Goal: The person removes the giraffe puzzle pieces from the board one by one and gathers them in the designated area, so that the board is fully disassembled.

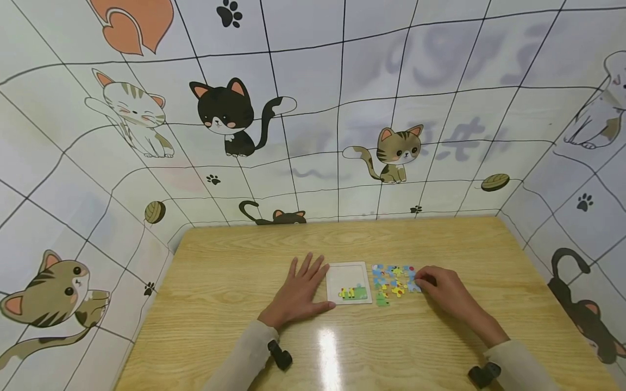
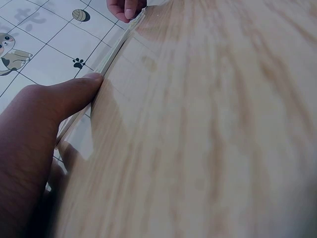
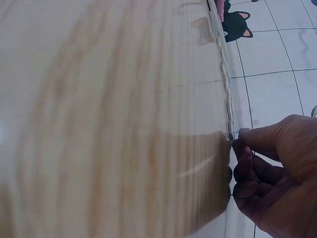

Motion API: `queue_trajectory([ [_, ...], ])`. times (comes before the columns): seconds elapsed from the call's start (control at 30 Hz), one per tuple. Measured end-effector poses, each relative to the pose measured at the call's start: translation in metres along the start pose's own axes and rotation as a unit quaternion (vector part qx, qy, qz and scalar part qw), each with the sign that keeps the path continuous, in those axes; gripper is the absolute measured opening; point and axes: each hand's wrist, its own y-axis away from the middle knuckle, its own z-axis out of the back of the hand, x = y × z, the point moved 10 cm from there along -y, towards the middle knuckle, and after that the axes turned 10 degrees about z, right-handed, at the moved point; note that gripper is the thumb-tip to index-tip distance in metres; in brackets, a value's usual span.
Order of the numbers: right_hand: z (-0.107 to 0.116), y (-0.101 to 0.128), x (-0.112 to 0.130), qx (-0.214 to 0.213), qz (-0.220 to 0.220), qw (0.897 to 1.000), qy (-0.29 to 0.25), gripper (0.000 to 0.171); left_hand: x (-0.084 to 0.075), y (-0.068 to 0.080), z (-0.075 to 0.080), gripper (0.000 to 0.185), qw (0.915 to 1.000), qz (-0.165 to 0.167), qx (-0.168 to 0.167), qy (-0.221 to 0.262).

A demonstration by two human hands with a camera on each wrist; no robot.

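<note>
No readable text, label, brand or number found in any view. On back wall panel (image 1: 440,81), faint grey character-like shapes seen, mirrored or showing through from behind, too blurred to read. Elsewhere on panels only pics: cartoon cats, paw prints, yarn balls, no captions. Puzzle board (image 1: 348,282) and loose puzzle pieces (image 1: 393,282) on table (image 1: 235,271) showed coloured patches only, too small to tell any lettering. Wrist views: blurred wood grain, wall tiles w/ cat and paw print, no writing made out.
</note>
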Motion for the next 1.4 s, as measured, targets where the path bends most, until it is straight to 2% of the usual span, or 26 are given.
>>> queue_trajectory([
  [0.27, -0.002, -0.010, 0.024, -0.016, 0.028, 0.999, -0.006, 0.008, -0.001, 0.001, 0.005, 0.100, 0.9999, -0.004, -0.005, 0.009],
  [0.67, -0.037, -0.032, 0.065, 0.035, 0.065, 0.996, -0.045, 0.008, -0.001, 0.001, 0.005, 0.100, 0.9999, -0.003, -0.005, 0.016],
  [1.17, -0.072, -0.047, 0.092, 0.085, 0.089, 0.988, -0.095, 0.009, -0.001, 0.000, 0.004, 0.100, 0.9999, 0.006, 0.004, 0.013],
  [1.4, -0.084, -0.051, 0.106, 0.100, 0.103, 0.986, -0.089, 0.010, 0.000, 0.001, 0.001, 0.099, 1.0000, 0.004, 0.001, 0.001],
])
